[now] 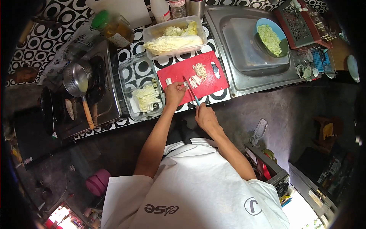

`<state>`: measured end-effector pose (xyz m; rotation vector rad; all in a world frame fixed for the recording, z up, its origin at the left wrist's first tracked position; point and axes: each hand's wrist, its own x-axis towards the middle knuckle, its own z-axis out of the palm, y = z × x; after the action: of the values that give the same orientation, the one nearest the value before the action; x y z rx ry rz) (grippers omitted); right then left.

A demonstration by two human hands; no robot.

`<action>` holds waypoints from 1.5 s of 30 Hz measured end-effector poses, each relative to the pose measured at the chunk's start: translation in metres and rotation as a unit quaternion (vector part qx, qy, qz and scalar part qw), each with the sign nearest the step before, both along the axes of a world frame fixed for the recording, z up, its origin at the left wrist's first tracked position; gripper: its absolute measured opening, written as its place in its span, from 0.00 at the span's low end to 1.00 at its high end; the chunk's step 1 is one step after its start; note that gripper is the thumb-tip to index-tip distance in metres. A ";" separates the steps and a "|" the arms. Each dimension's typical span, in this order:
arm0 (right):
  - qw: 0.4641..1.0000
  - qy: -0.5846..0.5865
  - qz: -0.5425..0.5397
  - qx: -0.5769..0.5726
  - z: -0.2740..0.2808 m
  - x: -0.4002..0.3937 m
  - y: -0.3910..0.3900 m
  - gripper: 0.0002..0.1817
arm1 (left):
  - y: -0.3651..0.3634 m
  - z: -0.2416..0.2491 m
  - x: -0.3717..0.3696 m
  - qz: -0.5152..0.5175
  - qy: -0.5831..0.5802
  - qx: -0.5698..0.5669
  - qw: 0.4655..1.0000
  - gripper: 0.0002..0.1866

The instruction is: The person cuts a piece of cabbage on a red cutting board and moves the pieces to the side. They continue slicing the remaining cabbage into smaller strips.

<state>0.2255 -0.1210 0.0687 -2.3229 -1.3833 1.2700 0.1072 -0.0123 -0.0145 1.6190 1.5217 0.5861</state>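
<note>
Patterned table carries a red cutting board (207,86) where the left hand (174,93) pins cabbage strips (192,81) just beside it; the right hand (206,116), grasping the knife (190,91), should slice clear of those fingertips.

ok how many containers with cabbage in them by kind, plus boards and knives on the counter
Clear containers holding cabbage: 2, the plastic tub and the glass dish
Blue bowl of chopped cabbage: 1
Red cutting board: 1
Knife: 1, in the right hand; the left hand steadies the cabbage pieces
Total: 5
</note>
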 end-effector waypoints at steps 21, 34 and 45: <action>0.999 -0.040 -0.002 0.005 -0.043 -0.015 0.004 0.12 | 0.005 -0.004 -0.001 0.019 -0.036 -0.073 0.996 0.11; 1.000 -0.015 0.002 0.027 -0.027 -0.002 0.017 0.16 | 0.002 -0.009 -0.002 0.021 -0.070 -0.058 0.996 0.11; 1.000 -0.004 -0.003 -0.013 -0.027 -0.014 0.015 0.14 | 0.007 -0.001 -0.002 0.022 -0.098 -0.128 0.987 0.11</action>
<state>0.2112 -0.1063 0.0414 -2.3494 -1.3697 1.2880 0.1048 -0.0052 -0.0151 1.2971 1.4251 0.5336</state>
